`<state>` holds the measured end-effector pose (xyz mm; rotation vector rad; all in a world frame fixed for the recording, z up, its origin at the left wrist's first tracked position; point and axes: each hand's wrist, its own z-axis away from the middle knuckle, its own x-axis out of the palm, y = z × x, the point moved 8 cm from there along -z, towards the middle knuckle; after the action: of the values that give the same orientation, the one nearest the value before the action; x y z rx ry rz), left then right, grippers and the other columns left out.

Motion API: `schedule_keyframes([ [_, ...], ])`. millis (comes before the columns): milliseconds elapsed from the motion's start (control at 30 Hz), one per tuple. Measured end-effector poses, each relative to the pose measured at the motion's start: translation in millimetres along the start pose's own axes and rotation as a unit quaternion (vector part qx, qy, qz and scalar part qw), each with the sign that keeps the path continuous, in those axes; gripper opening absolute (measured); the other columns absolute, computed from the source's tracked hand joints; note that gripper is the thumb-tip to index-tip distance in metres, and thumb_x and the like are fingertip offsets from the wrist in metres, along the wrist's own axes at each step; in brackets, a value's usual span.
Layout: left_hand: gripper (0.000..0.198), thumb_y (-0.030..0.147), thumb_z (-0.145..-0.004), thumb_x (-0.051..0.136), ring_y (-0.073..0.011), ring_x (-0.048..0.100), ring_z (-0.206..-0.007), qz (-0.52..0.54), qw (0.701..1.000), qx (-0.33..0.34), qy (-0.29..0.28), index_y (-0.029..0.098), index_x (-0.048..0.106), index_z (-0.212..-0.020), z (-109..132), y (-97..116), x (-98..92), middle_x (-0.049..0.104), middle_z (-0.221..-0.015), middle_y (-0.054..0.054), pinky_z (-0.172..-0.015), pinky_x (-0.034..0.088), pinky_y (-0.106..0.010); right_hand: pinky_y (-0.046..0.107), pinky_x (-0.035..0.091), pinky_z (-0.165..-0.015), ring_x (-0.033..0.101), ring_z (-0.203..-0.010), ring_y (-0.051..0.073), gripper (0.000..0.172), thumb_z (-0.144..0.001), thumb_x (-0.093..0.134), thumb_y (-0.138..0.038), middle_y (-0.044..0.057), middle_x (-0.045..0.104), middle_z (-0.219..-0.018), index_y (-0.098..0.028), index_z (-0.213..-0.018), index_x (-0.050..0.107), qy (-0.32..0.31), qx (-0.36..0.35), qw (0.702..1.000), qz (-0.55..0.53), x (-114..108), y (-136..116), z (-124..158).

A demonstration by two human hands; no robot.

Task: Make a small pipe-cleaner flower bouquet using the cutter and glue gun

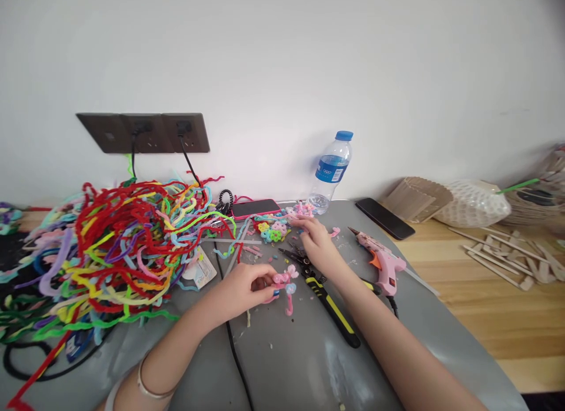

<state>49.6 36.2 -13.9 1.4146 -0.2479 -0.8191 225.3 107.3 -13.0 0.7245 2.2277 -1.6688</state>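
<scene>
A small pipe-cleaner flower (286,279), pink with 1 blue loop and a bent pink stem, was held just over the grey mat (286,352). A little pile of fuzzy loops (272,230), yellow, green and pink, lay farther back.

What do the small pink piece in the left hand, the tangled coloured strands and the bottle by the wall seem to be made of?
The pink piece: fuzzy, matte pile, probably chenille stem bent into loops. The strands: likely the same, soft fuzz holding kinks as over wire. The bottle: clear glossy plastic, blue cap and label.
</scene>
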Motion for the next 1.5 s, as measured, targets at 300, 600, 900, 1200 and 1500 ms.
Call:
schedule_keyframes([
  [300,0.012,0.028,-0.083,0.061,-0.0140,0.059,-0.061,-0.002,0.999,-0.019,-0.030,0.019,0.068,-0.087,-1,-8,6.5,0.065,-0.066,0.000,-0.059,0.041,-0.022,0.066,0.029,-0.104,0.048,-0.126,0.035,0.039,-0.083,0.042,-0.014,0.011,0.061,-0.132,-0.025,-0.108,0.069,0.000,-0.042,0.985,0.166,9,1,7],
  [600,0.017,0.031,-0.083,0.063,-0.0171,0.064,-0.073,0.071,0.994,0.009,0.087,0.017,0.067,-0.090,-7,-9,-17.5,0.068,-0.081,-0.005,-0.067,0.050,-0.027,0.048,0.039,-0.101,0.059,-0.113,0.027,0.025,-0.085,0.050,-0.020,0.008,0.067,-0.111,-0.025,-0.099,0.071,0.072,-0.084,0.993,-0.035,-27,-38,3],
  [900,0.017,0.034,-0.077,0.070,-0.0141,0.056,-0.058,0.143,0.962,0.044,0.227,0.018,0.065,-0.082,-1,3,-52.4,0.061,-0.064,0.000,-0.054,0.048,-0.025,0.029,0.049,-0.066,0.060,-0.075,0.016,0.015,-0.076,0.075,-0.033,0.002,0.067,-0.085,-0.023,-0.085,0.068,-0.025,0.028,0.938,-0.344,-7,-31,3],
  [1200,0.019,0.035,-0.077,0.069,-0.0152,0.059,-0.063,0.143,0.963,0.056,0.222,0.018,0.065,-0.084,-2,3,-49.8,0.065,-0.071,-0.002,-0.059,0.050,-0.026,0.026,0.054,-0.062,0.059,-0.068,0.014,0.027,-0.068,0.083,-0.040,-0.001,0.060,-0.078,-0.024,-0.077,0.063,-0.086,0.103,0.888,-0.440,11,-37,10],
  [1500,0.018,0.032,-0.080,0.067,-0.0151,0.059,-0.064,0.129,0.969,0.054,0.205,0.017,0.067,-0.089,-2,1,-46.2,0.066,-0.074,-0.003,-0.060,0.050,-0.026,0.027,0.055,-0.066,0.060,-0.070,0.013,0.023,-0.069,0.080,-0.033,-0.002,0.055,-0.081,-0.025,-0.078,0.060,-0.058,0.098,0.888,-0.446,12,-36,10],
])
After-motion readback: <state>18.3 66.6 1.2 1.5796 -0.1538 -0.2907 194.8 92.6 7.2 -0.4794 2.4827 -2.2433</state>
